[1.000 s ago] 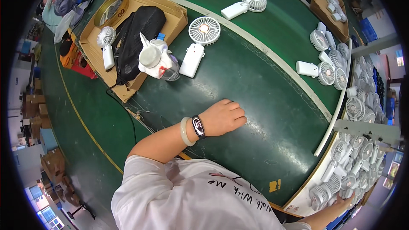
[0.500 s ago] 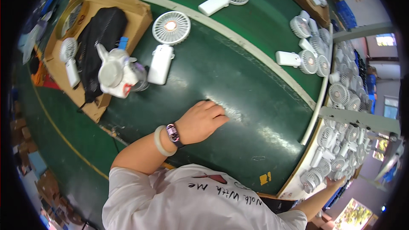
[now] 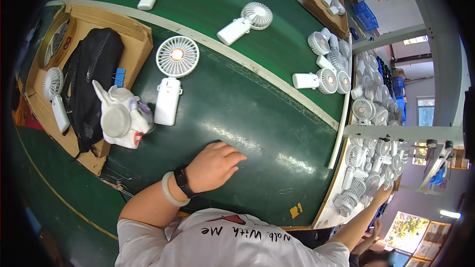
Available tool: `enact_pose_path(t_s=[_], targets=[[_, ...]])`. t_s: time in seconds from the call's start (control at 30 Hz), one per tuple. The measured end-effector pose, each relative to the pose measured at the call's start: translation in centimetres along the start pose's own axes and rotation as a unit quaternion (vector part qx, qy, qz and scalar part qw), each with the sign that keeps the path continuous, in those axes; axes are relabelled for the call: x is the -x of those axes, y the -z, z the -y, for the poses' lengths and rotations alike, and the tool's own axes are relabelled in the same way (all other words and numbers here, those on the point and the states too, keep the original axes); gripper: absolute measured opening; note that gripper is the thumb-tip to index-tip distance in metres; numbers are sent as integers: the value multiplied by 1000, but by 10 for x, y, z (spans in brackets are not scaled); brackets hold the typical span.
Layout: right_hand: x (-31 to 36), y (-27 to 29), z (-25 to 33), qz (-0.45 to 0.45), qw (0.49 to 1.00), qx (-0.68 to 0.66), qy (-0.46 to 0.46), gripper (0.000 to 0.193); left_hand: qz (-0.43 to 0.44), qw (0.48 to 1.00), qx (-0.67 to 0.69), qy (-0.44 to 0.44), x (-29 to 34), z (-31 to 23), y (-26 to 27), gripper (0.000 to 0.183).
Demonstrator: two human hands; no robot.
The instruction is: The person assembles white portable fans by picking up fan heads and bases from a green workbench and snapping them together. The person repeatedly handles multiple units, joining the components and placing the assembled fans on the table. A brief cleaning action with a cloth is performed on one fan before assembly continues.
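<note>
My left hand [image 3: 213,167], with a black band and a pale bangle at the wrist, rests on the green table, its fingers loosely bent and nothing in them. Stretched far to the right, my right hand [image 3: 382,196] reaches the edge of a pile of white handheld fans [image 3: 357,185]. Its fingers are hidden among them, so I cannot tell whether it grips one. Left of centre, a white handheld fan [image 3: 168,100] lies with its round grille away from me. Beside it sits a white animal-shaped figure [image 3: 118,118] with a red mouth.
A cardboard tray [image 3: 141,37] at left holds a black bag [image 3: 99,64], another fan [image 3: 59,111] and a round mirror-like thing. Beyond a pale rail [image 3: 208,44], more fans lie on a green belt-like surface. A grey metal post [image 3: 405,132] crosses the right side. Another person shows at lower right.
The view has shifted, so the table things sit further left and lower. My left hand stays on the table; my right hand remains at the fan pile. Another person's arm now shows at lower right.
</note>
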State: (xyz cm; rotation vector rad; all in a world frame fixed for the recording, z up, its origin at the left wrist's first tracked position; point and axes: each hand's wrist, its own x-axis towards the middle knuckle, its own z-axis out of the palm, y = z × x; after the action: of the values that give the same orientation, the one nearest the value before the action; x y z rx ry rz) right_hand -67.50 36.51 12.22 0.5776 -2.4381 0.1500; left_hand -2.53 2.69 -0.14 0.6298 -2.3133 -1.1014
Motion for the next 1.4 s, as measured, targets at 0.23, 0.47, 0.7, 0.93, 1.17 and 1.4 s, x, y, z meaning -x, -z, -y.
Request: enact_pose_path(t_s=[0.23,0.47,0.7,0.93,1.17,1.4], targets=[[49,86,282,113,887,-419,158,35,-12,1000,-4,-3,4,3,-2,28],[142,22,459,383,617,-674,133,28,-44,998,49,13,-7,11,3,24],[214,-20,506,386,607,-674,167,20,-63,995,13,82,-8,7,3,24],[204,-18,492,447,556,-686,143,23,41,990,-94,93,-31,-13,-3,26],[197,-10,491,460,548,-682,150,27,-111,967,-202,109,-112,22,0,36],[191,-1,491,446,557,-677,178,24,-237,878,-381,167,-209,86,12,69]])
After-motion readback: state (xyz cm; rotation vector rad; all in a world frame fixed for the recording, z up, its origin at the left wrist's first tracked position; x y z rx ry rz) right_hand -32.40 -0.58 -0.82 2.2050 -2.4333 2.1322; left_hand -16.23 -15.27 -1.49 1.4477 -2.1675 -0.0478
